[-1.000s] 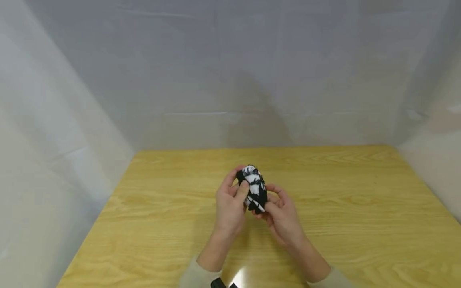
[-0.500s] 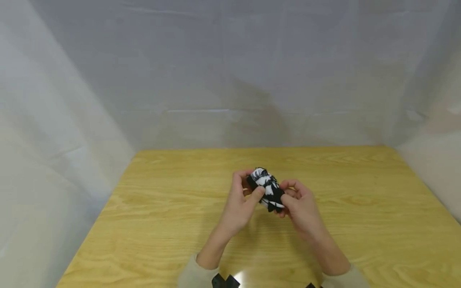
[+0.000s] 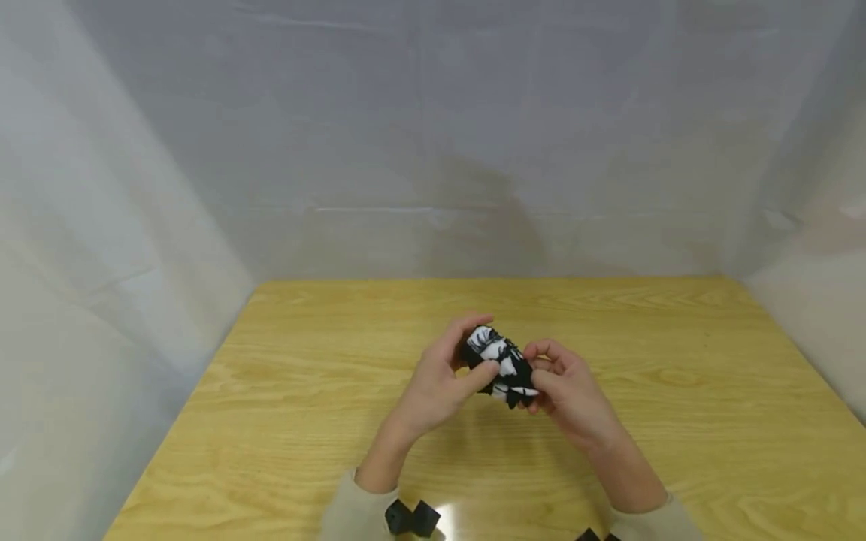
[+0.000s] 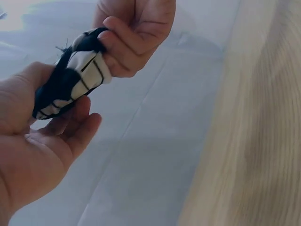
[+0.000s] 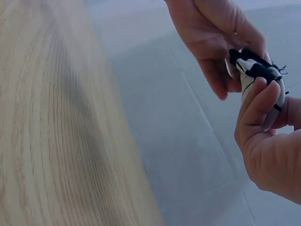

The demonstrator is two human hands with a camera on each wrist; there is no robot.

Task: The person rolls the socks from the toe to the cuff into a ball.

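Bare table [image 3: 304, 391] lies all round; draped walls [image 3: 135, 225] bound three sides.

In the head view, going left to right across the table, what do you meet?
Bare table → left hand → black-and-white bundle held between both hands → right hand → bare table again.

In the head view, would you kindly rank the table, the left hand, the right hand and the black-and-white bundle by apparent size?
1. Table, by far the largest.
2. Left hand and right hand: alike, not ranked.
3. Black-and-white bundle, smallest, partly hidden by both hands.
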